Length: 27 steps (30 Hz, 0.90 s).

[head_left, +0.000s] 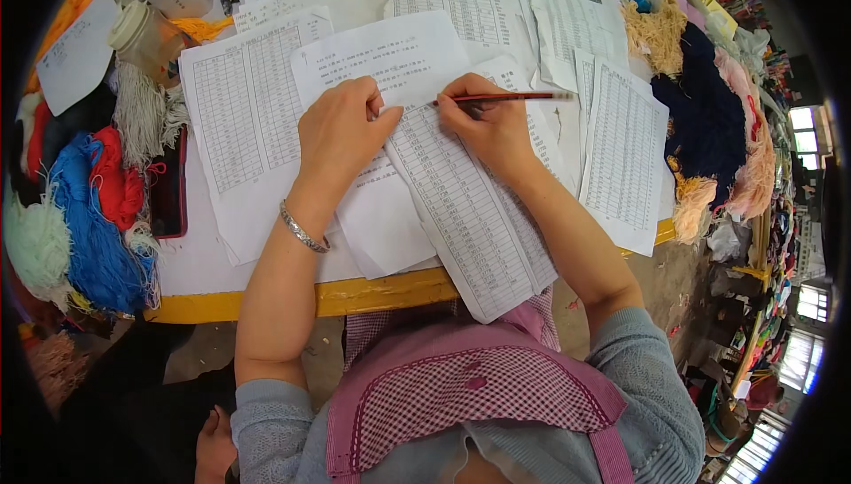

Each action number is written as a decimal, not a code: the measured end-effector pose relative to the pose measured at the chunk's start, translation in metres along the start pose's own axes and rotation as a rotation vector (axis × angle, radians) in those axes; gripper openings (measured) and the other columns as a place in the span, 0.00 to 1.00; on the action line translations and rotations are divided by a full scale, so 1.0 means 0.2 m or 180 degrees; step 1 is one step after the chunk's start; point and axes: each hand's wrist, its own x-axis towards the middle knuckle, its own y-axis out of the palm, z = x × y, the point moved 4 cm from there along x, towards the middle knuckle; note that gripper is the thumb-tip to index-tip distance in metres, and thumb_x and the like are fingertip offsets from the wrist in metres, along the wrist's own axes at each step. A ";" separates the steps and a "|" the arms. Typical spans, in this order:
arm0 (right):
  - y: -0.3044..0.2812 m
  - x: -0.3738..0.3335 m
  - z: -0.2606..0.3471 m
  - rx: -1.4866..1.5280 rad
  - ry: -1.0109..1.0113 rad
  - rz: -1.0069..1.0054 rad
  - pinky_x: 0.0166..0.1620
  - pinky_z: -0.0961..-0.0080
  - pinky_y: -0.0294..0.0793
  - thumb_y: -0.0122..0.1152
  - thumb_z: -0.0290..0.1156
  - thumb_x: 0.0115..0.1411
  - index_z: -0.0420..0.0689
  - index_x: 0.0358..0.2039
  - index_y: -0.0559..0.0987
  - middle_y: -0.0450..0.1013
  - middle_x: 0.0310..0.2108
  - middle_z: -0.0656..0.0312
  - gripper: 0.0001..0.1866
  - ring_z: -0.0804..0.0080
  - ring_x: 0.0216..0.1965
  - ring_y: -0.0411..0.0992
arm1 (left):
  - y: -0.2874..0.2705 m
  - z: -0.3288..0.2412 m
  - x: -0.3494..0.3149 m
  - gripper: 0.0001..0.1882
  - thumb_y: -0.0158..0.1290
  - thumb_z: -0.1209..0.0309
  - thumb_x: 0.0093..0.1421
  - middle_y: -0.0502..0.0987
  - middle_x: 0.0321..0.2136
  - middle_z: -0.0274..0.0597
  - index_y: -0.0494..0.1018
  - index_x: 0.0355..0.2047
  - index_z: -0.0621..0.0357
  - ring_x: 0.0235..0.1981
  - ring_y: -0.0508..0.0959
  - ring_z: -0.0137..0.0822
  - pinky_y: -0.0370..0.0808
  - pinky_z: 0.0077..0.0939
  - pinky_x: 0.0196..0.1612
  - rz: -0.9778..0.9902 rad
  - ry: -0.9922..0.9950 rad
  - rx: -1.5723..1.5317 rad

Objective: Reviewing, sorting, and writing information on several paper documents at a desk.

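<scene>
My right hand (486, 125) pinches a dark red and black pencil (542, 96), its tip pointing left at the top of a long printed table sheet (470, 227). That sheet lies slantwise, its lower end hanging over the table's front edge. Beside the tip, my left hand (341, 129) rests with curled fingers, its thumb against the paper's top left corner. I cannot see anything inside its fist. Under my left hand spreads a white sheet with lines of text (381, 50). Left of it is another table sheet (244, 112).
Yarn skeins, including a blue one (93, 218), crowd the left by a dark flat object (168, 184) and a lidded jar (142, 36). Navy yarn (707, 112) lies right of more sheets (625, 156). The table has a yellow edge (381, 292). Another person's hand (215, 444) shows lower left.
</scene>
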 end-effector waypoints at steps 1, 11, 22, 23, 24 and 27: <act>0.00 -0.01 -0.02 0.0233 0.0254 0.0072 0.29 0.82 0.71 0.64 0.25 0.57 0.39 0.31 0.79 0.76 0.23 0.63 0.04 0.81 0.24 0.71 | 0.00 0.00 0.00 0.13 0.60 0.63 0.52 0.74 0.22 0.36 0.69 0.21 0.56 0.27 0.75 0.38 0.70 0.33 0.29 -0.0020 0.0016 -0.0050; 0.00 0.02 -0.05 0.0252 0.0099 -0.0113 0.29 0.82 0.72 0.65 0.26 0.56 0.39 0.30 0.80 0.76 0.23 0.64 0.04 0.81 0.23 0.72 | 0.00 0.00 0.00 0.12 0.60 0.63 0.53 0.74 0.22 0.35 0.72 0.23 0.56 0.27 0.75 0.36 0.69 0.32 0.29 0.0073 -0.0087 -0.0047; -0.02 0.01 -0.03 -0.0058 0.0042 -0.0215 0.28 0.80 0.71 0.65 0.25 0.55 0.40 0.28 0.79 0.75 0.22 0.63 0.04 0.78 0.23 0.72 | -0.01 0.00 -0.01 0.13 0.60 0.62 0.54 0.74 0.21 0.34 0.71 0.23 0.56 0.27 0.74 0.34 0.69 0.31 0.29 0.0071 -0.0086 -0.0035; -0.02 0.01 -0.03 -0.0057 0.0042 -0.0215 0.28 0.80 0.71 0.65 0.25 0.55 0.40 0.28 0.79 0.75 0.22 0.63 0.04 0.78 0.23 0.72 | 0.00 0.00 -0.01 0.13 0.60 0.62 0.54 0.74 0.21 0.34 0.71 0.23 0.56 0.27 0.74 0.34 0.69 0.31 0.29 0.0070 -0.0086 -0.0035; -0.02 0.01 -0.03 -0.0133 -0.0055 -0.0229 0.29 0.80 0.71 0.65 0.25 0.55 0.40 0.28 0.79 0.75 0.23 0.62 0.04 0.78 0.23 0.72 | 0.00 0.00 -0.01 0.13 0.60 0.62 0.54 0.74 0.21 0.34 0.71 0.23 0.56 0.26 0.74 0.34 0.69 0.31 0.29 0.0059 -0.0068 -0.0034; -0.01 0.01 -0.03 -0.0060 0.0010 -0.0183 0.29 0.80 0.71 0.65 0.25 0.55 0.39 0.29 0.79 0.75 0.23 0.63 0.04 0.78 0.23 0.72 | -0.01 0.00 -0.01 0.13 0.60 0.62 0.54 0.74 0.21 0.34 0.71 0.23 0.56 0.26 0.75 0.35 0.70 0.31 0.29 0.0061 -0.0080 -0.0010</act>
